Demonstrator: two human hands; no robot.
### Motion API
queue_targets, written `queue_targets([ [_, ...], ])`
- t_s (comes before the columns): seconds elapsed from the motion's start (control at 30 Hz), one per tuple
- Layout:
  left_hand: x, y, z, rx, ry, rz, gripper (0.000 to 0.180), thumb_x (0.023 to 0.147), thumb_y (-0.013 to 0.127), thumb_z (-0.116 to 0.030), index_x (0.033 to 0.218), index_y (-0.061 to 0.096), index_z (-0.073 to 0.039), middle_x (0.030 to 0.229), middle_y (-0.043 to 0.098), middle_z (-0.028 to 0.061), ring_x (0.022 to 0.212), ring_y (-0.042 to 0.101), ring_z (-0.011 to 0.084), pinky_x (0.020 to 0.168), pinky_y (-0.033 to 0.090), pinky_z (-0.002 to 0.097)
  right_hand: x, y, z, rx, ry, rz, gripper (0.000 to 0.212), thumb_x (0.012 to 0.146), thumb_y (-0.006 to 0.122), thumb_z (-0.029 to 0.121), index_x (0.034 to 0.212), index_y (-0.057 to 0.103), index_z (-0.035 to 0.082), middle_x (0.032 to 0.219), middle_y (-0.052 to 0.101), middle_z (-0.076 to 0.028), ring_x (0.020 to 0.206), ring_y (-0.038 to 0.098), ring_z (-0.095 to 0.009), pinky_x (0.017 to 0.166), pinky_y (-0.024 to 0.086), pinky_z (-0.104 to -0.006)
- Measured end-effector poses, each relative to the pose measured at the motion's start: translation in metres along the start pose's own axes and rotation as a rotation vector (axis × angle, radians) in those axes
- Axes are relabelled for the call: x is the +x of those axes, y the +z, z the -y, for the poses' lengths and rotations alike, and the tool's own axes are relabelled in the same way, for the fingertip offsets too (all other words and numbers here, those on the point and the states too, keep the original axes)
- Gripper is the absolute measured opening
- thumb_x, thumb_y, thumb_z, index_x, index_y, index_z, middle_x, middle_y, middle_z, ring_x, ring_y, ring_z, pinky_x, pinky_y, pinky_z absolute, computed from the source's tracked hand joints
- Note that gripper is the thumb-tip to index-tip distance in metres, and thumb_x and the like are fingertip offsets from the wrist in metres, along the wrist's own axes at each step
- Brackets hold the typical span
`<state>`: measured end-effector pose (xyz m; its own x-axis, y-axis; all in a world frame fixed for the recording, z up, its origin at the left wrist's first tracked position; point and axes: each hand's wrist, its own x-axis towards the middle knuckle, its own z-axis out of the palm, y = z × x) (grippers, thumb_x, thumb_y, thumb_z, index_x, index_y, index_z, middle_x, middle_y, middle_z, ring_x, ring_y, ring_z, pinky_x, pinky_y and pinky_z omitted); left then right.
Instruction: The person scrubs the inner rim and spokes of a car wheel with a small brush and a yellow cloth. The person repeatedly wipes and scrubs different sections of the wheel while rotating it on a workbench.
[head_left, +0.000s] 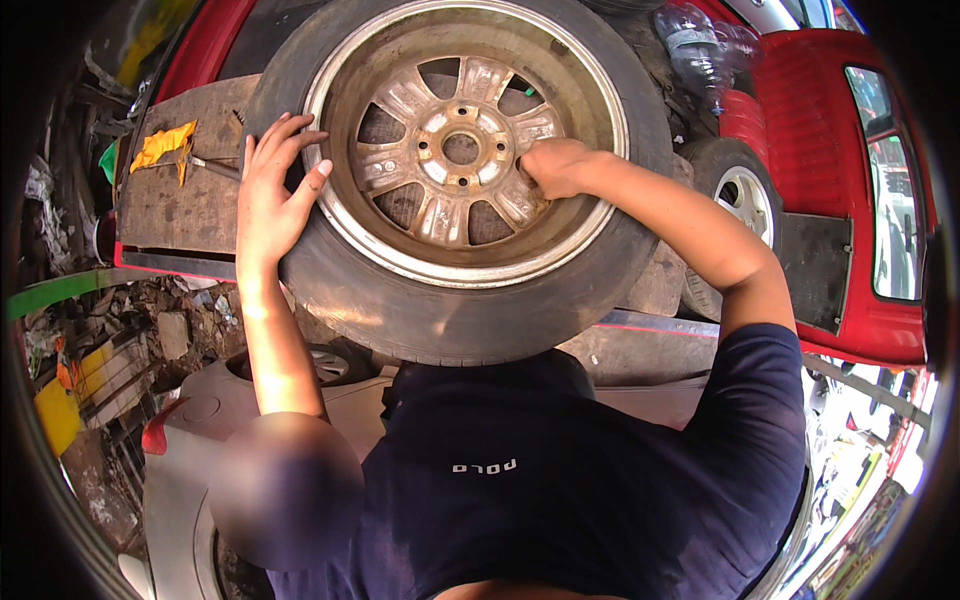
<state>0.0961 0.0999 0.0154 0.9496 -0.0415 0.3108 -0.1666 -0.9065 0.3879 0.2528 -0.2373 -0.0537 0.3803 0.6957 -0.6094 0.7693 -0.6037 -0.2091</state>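
A wheel with a black tyre (450,320) and a dirty, brown-stained alloy rim (440,215) lies face up in front of me. My left hand (275,185) is open, its fingers spread over the tyre's left side and the thumb near the rim lip. Inside the rim, my right hand (555,168) is closed against a spoke at the right of the hub. Its fingertips are turned inward, and whatever they might hold is hidden. The hub's centre hole (461,149) has several bolt holes around it.
A wooden board (185,215) lies under the wheel, with a yellow cloth (163,146) and a dark rod-like tool (215,168) on its left. To the right are another wheel (742,195), clear plastic bottles (692,50) and a red vehicle (815,100). Rubble (172,335) covers the ground at left.
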Motion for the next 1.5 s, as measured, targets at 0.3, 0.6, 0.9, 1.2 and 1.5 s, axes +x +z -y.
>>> queue_targets([
  [0.3,-0.007,-0.011,-0.018,-0.113,-0.016,0.006,0.033,0.093,0.063,-0.033,0.114,0.070,-0.008,0.139,0.058,0.0093,0.143,0.039,0.0322,0.121,0.012,0.0572,-0.002,0.005,0.012,-0.262,-0.165,-0.084,0.019,0.072,0.065,0.002,0.089,0.074,-0.001,0.095,0.072,-0.021,0.091,0.071,-0.036,0.078,0.057,-0.0438],
  [0.6,-0.025,0.003,-0.046,0.028,-0.062,0.070,0.036,0.093,0.063,-0.034,0.118,0.068,-0.009,0.140,0.057,0.0091,0.144,0.038,0.0324,0.120,0.011,0.0602,0.000,0.004,0.015,-0.294,-0.308,0.004,0.019,0.072,0.066,0.005,0.088,0.074,0.000,0.091,0.073,-0.020,0.091,0.071,-0.035,0.078,0.057,-0.0438],
  [0.9,-0.027,0.007,-0.045,0.066,-0.074,0.016,0.037,0.091,0.065,-0.035,0.119,0.067,-0.012,0.137,0.058,0.0077,0.140,0.043,0.0315,0.119,0.014,0.0613,0.015,-0.008,0.008,-0.308,-0.312,0.082,0.019,0.070,0.070,0.008,0.086,0.074,-0.001,0.092,0.073,-0.020,0.089,0.071,-0.033,0.077,0.057,-0.0437],
  [1.2,-0.025,0.009,-0.044,0.099,-0.077,0.012,0.041,0.090,0.065,-0.040,0.119,0.066,-0.011,0.137,0.058,0.0084,0.140,0.043,0.0326,0.118,0.015,0.0621,0.018,0.012,-0.002,-0.389,-0.637,-0.134,0.007,0.069,0.064,0.006,0.070,0.069,0.000,0.076,0.070,-0.019,0.075,0.070,-0.038,0.068,0.057,-0.0471],
  [1.5,-0.028,0.010,-0.045,0.098,-0.072,-0.020,0.041,0.090,0.066,-0.040,0.119,0.066,-0.011,0.137,0.058,0.0085,0.140,0.043,0.0318,0.118,0.015,0.0622,0.025,-0.017,-0.004,-0.115,-0.377,-0.371,0.012,0.077,0.069,0.014,0.082,0.070,0.004,0.084,0.070,-0.019,0.084,0.070,-0.038,0.075,0.056,-0.0475],
])
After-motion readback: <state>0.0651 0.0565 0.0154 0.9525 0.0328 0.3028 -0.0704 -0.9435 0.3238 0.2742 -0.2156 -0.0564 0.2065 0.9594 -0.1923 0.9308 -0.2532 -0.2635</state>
